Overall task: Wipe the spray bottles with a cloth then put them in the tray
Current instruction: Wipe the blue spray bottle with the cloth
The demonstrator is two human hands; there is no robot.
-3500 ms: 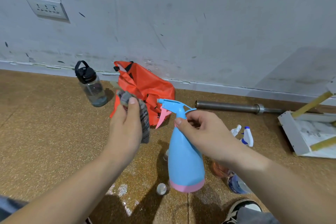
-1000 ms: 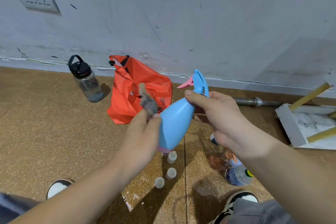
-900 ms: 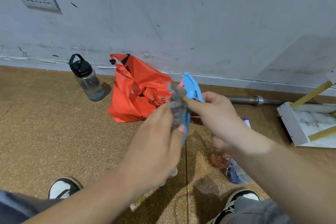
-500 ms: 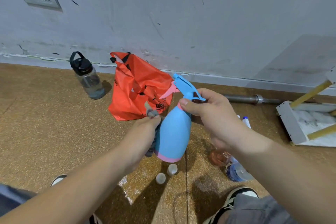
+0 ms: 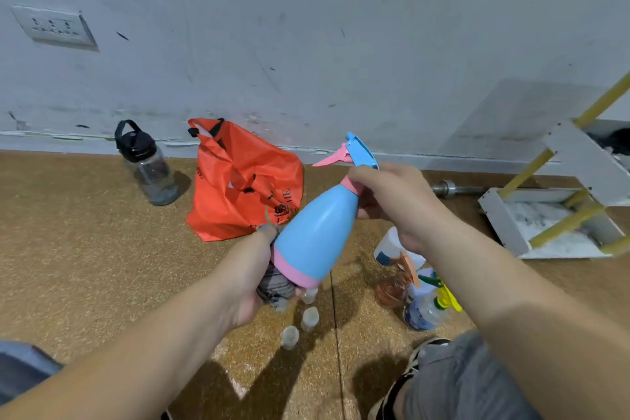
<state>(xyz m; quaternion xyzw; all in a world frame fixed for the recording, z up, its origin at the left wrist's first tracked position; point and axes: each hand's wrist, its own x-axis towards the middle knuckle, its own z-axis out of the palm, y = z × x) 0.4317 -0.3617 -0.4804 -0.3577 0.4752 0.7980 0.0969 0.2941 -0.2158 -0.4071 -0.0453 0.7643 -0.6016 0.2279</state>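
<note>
A blue spray bottle point(image 5: 318, 232) with a pink base, pink collar and pink trigger hangs tilted in the air, its base towards the lower left. My right hand point(image 5: 392, 196) grips its neck just under the spray head. My left hand point(image 5: 249, 269) holds a grey cloth point(image 5: 274, 286) bunched against the pink base and lower side. Several other spray bottles point(image 5: 416, 286) lie in a heap on the floor under my right forearm. A white tray point(image 5: 511, 222) with yellow bars sits on the floor at the right.
An orange bag point(image 5: 238, 187) and a dark water bottle point(image 5: 150, 167) stand by the wall. Three small clear vials point(image 5: 303, 320) stand on the brown floor below the blue bottle. A steel bar point(image 5: 453, 187) lies along the skirting. My shoe point(image 5: 419, 351) and knee are at the lower right.
The blue bottle has tipped further over, its base swinging towards my left hand. My left hand has slid the cloth down from the side to the pink base.
</note>
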